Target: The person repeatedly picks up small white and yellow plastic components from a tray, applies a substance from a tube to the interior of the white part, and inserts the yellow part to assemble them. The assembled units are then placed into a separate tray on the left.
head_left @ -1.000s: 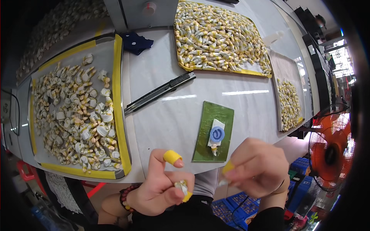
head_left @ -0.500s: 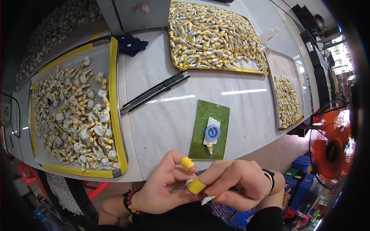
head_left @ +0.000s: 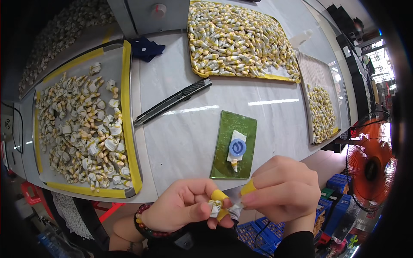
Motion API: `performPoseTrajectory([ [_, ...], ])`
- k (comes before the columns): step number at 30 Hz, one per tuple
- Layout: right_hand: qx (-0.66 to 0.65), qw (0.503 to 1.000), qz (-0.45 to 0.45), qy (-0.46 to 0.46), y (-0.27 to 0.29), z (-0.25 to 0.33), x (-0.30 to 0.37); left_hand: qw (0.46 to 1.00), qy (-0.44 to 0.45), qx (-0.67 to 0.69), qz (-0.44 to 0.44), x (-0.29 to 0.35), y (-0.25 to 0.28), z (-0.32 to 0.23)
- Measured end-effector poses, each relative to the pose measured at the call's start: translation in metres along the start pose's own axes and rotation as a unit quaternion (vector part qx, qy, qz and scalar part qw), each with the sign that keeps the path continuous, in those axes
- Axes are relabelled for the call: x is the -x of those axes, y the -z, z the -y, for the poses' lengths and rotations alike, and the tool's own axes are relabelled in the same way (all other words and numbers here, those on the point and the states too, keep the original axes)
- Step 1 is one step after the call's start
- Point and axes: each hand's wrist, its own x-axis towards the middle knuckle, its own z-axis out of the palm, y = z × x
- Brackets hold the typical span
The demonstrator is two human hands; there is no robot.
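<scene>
Over the table's near edge, my left hand (head_left: pixel 178 210) pinches a small white piece with yellow-gold markings (head_left: pixel 215 209) between thumb and fingers. My right hand (head_left: pixel 286 189) is closed just to its right, thumb and forefinger pressed together by a blurred whitish bit that I cannot make out. Yellow tape wraps fingertips on both hands. Beyond them lies a green rectangular plate (head_left: pixel 223 159). It carries a white pad (head_left: pixel 231 155) with a blue round piece (head_left: pixel 237 147) on top, and a small white-and-yellow part (head_left: pixel 235 165) at the pad's near end.
A yellow-taped tray (head_left: pixel 137 167) of similar small pieces stands at left. A black utility knife (head_left: pixel 172 101) and dark blue cloth (head_left: pixel 146 49) lie beyond. A full tray (head_left: pixel 258 78) stands at the back, a partly filled one (head_left: pixel 316 71) at right. An orange fan (head_left: pixel 371 167) stands beside the table.
My hands have moved apart, the right one up and to the right. The white piece now shows in my left fingers. The small white tip that was at my right fingers is out of sight.
</scene>
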Motion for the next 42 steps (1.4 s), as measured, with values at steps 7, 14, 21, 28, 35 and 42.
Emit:
performPoseTrajectory([
  [7,0.047,0.993,0.051,0.091,0.000,-0.004,-0.013,0.987,0.057,0.059,0.139,0.000,0.013,0.005],
  [14,0.015,0.997,0.074,0.023,0.000,0.010,-0.015,0.979,0.091,0.038,0.177,0.000,0.008,0.000],
  [21,0.002,0.995,0.101,0.020,0.003,0.015,-0.018,0.974,0.105,0.022,0.199,0.000,0.008,0.002],
  [28,0.044,0.990,0.128,0.043,0.012,0.019,-0.017,0.990,0.068,0.011,0.124,0.006,-0.009,-0.012],
  [35,0.038,0.998,0.046,-0.014,0.005,0.021,-0.004,0.941,-0.150,-0.303,0.026,0.012,-0.005,-0.008],
  [42,0.117,0.985,0.084,0.095,0.010,0.016,0.002,0.909,-0.209,-0.360,0.017,0.009,-0.001,-0.004],
])
